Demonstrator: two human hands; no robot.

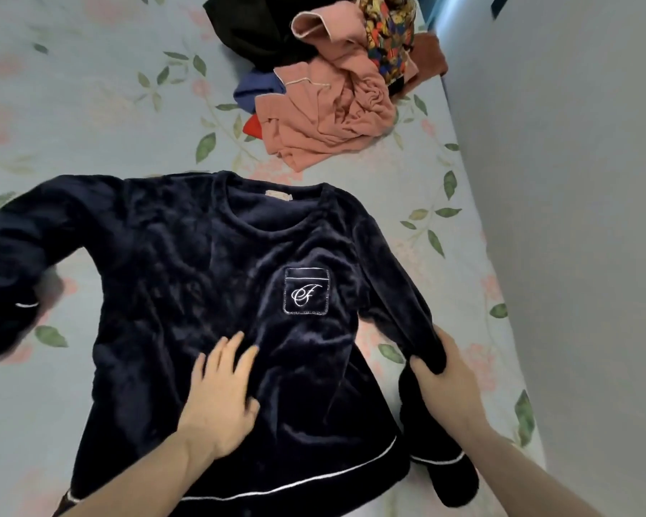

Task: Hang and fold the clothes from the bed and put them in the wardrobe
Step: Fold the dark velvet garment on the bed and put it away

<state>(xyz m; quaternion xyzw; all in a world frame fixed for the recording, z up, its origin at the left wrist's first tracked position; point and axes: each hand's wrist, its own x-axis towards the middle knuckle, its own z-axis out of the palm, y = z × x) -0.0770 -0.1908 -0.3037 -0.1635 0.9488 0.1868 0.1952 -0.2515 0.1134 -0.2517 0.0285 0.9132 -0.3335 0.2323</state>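
We see the navy fleece top spread front-up on the bed, our left hand pressing flat on it, fingers spread. Our right hand pinches its sleeve just right of the body. Clothes pile lies well beyond both hands.

Navy top flat, bed

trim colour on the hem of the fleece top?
White piping on the navy fleece top, running along the hem. Head view, the only one.
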